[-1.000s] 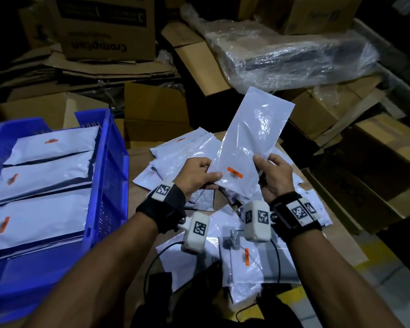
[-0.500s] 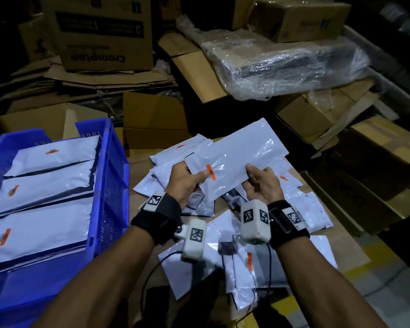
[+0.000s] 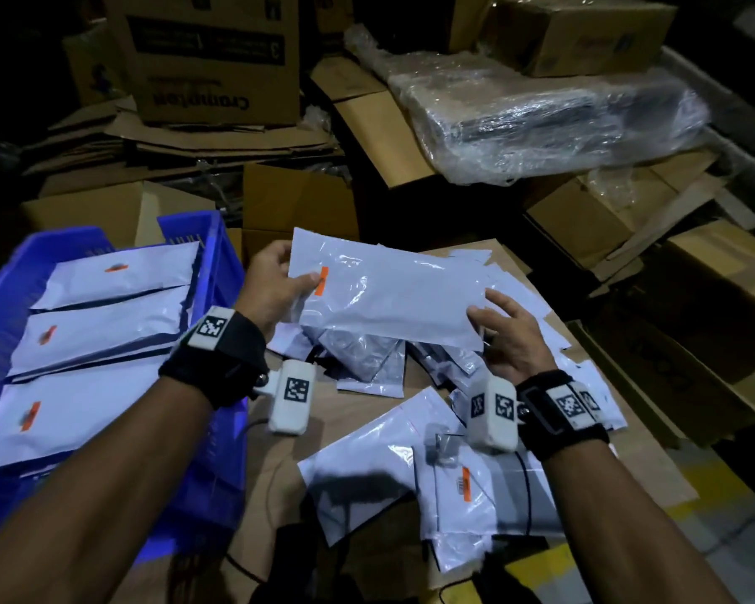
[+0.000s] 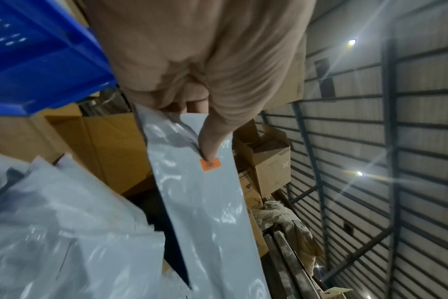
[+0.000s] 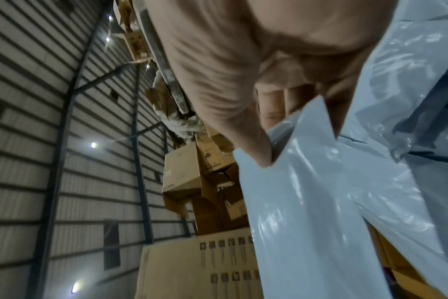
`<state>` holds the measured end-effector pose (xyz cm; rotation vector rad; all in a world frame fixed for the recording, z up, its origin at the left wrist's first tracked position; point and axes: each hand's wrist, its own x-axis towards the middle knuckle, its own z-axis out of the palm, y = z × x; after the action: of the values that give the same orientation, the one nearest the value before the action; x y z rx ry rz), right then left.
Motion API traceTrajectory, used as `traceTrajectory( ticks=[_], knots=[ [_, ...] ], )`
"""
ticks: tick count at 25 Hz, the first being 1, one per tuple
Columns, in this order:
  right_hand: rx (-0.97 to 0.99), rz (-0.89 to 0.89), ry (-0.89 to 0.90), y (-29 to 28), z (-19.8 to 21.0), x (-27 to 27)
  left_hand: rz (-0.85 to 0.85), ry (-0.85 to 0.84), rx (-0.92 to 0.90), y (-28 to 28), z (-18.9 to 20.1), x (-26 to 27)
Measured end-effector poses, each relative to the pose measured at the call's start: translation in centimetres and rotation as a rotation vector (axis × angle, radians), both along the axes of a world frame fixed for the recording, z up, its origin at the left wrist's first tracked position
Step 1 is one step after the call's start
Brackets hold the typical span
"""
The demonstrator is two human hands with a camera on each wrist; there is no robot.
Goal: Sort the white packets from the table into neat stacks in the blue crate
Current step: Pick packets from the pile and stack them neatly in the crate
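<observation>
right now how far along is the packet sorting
Done: three neat stacks already lie in the blue crate. In hand: the left hand pinches one white packet by its orange-label end, the right hand at its other end. Left: many loose packets are scattered on the table.

Crate (image 3: 219, 272) top open; near wall between hands and stacks (image 3: 105, 307); loose packets (image 3: 367, 468) litter table.

Brown desk (image 3: 654, 473), blue crate (image 3: 219, 307) on its left side, loose white packets (image 3: 367, 468) scattered right of the crate, some overlapping
</observation>
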<state>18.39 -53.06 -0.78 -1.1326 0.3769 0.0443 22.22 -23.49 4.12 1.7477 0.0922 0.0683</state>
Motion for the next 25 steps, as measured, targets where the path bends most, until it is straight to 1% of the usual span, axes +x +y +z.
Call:
traceTrajectory(
  ticks=[3,5,8,10,14,16,18,20,22,25],
  knots=[
    [-0.164,0.208,-0.083,2.6,1.3,0.0,0.010,-0.013,0.118,2.3,1.8,-0.3],
    [-0.235,0.263,-0.131,4.7,2.3,0.1,0.050,0.006,0.144,4.7,2.8,-1.0],
    [-0.270,0.361,-0.206,8.7,3.7,0.6,0.128,0.065,0.221,9.6,3.6,-2.9],
    [-0.292,0.422,-0.239,11.7,4.8,1.3,0.195,0.111,0.252,13.2,3.5,-4.2],
    [-0.301,0.464,-0.245,19.1,7.1,3.6,0.329,0.179,0.224,20.5,2.6,-5.9],
    [-0.335,0.499,-0.255,23.7,7.7,4.9,0.405,0.215,0.285,24.6,1.8,-6.1],
    [-0.361,0.504,-0.225,28.3,7.9,6.0,0.448,0.248,0.404,27.8,1.1,-5.9],
    [-0.388,0.503,-0.173,32.9,7.5,7.2,0.458,0.287,0.566,30.4,0.4,-5.7],
    [-0.450,0.522,-0.136,37.1,6.7,8.1,0.407,0.326,0.685,31.8,-0.3,-5.3],
    [-0.528,0.528,-0.047,41.5,4.7,8.9,0.267,0.380,0.710,32.8,-2.1,-4.0]
  ],
)
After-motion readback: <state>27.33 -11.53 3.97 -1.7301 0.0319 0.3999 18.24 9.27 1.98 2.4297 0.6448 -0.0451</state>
